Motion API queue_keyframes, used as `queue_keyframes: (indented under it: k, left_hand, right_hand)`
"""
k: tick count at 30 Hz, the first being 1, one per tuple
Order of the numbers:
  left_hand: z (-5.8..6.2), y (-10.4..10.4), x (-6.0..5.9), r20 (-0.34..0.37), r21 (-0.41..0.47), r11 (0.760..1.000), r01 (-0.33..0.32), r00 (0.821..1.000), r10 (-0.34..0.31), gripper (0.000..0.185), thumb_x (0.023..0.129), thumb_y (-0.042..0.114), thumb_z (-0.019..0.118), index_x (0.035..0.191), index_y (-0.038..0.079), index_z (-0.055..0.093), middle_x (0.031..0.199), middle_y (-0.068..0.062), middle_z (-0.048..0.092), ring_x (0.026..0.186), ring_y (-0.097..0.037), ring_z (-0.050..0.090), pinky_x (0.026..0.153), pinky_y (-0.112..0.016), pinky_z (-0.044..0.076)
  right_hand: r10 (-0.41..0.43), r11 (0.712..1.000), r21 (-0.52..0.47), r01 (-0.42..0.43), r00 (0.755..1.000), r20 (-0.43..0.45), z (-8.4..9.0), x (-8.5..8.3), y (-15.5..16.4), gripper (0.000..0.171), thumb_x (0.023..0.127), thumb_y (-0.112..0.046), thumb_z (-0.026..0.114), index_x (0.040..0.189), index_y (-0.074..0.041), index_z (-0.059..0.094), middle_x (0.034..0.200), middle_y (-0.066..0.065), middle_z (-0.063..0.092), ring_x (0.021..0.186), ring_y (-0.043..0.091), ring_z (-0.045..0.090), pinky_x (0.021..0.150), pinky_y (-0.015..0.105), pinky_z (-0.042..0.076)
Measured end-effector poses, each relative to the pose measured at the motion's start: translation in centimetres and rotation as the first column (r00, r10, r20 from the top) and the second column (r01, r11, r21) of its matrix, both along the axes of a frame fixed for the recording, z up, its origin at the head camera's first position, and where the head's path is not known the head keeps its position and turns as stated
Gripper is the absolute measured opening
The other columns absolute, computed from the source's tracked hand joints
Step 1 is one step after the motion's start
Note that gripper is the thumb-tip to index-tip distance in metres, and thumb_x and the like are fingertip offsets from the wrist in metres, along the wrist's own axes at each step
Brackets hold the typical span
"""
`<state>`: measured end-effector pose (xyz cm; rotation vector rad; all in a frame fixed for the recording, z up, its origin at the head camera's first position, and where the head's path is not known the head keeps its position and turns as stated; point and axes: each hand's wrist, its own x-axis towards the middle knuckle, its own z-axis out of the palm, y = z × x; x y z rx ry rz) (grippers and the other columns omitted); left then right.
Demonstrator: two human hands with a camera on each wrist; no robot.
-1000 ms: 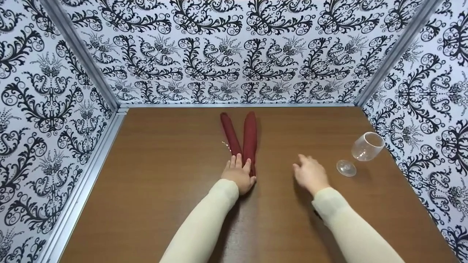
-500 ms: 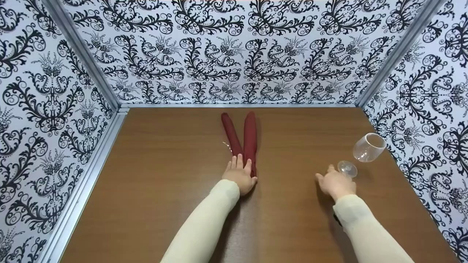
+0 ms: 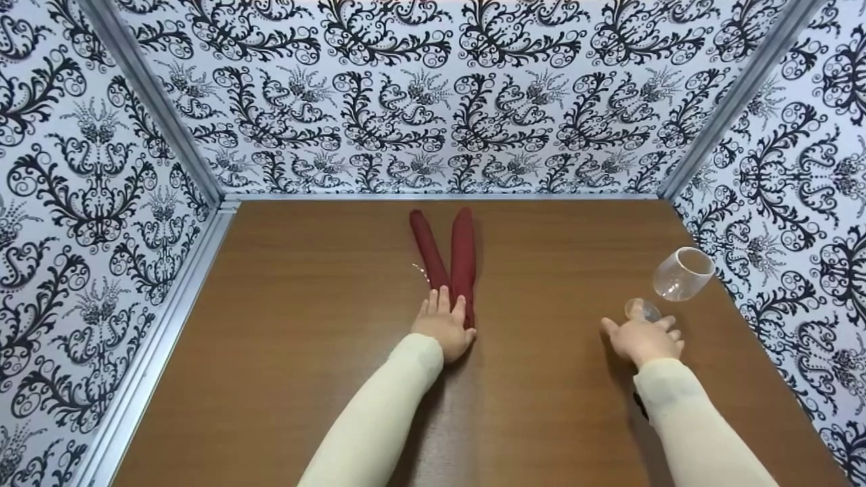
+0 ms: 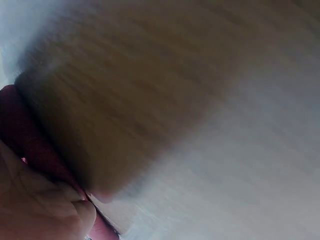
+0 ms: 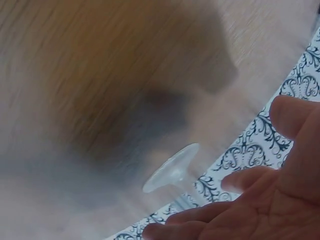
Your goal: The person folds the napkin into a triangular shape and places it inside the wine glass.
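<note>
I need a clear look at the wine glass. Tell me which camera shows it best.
The head view: the whole wine glass lies on its side beside the right hand. The right wrist view shows only its blurred foot; the left wrist view shows none of it.

On the counter a folded napkin is lying at the far middle, its two arms spreading toward the far wall. The left hand is resting on its near end. A wine glass is lying on its side at the right, and the right hand is sitting just near its foot.
</note>
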<state>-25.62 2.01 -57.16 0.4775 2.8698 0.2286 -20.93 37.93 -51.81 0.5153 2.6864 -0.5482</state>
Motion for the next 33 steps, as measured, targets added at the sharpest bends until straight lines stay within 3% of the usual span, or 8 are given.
queue_keyframes:
  k: [11,16,21,33]
  left_hand:
    - [0.0,0.0,-0.1,0.024,-0.021,1.000,0.002,1.000,-0.002,0.075,0.106,0.056,0.045,0.168,0.017,0.029,0.175,-0.023,0.017,0.163,-0.042,0.016,0.133,-0.050,0.018]
    - [-0.3,0.0,-0.2,0.017,-0.008,1.000,0.002,1.000,-0.002,0.075,0.106,0.056,0.047,0.168,0.017,0.029,0.175,-0.024,0.017,0.163,-0.042,0.016,0.133,-0.050,0.018]
    - [0.2,0.0,-0.1,0.035,0.000,1.000,0.000,0.999,0.000,0.075,0.106,0.056,0.047,0.168,0.017,0.029,0.175,-0.024,0.015,0.163,-0.042,0.015,0.133,-0.049,0.017]
    - [0.8,-0.1,0.4,0.032,-0.016,1.000,0.005,0.999,-0.004,0.075,0.106,0.056,0.046,0.168,0.016,0.029,0.175,-0.023,0.016,0.163,-0.042,0.017,0.133,-0.049,0.019]
  right_hand:
    - [-0.018,0.998,-0.054,0.022,0.997,0.069,-0.6,-1.0,1.5,0.103,0.106,-0.063,0.040,0.163,-0.001,-0.021,0.150,0.055,-0.031,0.143,0.077,-0.016,0.120,0.080,-0.002]
    - [-0.001,0.998,-0.065,0.005,0.998,0.066,-1.1,-1.4,1.9,0.105,0.106,-0.063,0.040,0.162,0.004,-0.018,0.151,0.054,-0.029,0.144,0.076,-0.017,0.119,0.081,0.001]
    - [0.027,0.996,-0.082,-0.020,0.996,0.082,-1.5,-1.7,2.1,0.108,0.106,-0.066,0.039,0.161,0.008,-0.017,0.151,0.054,-0.030,0.144,0.075,-0.019,0.119,0.081,0.000]
    - [0.046,0.998,-0.040,-0.044,0.998,0.048,-2.5,-1.6,1.3,0.104,0.107,-0.058,0.042,0.160,0.014,-0.011,0.152,0.057,-0.021,0.145,0.076,-0.009,0.120,0.080,0.007]
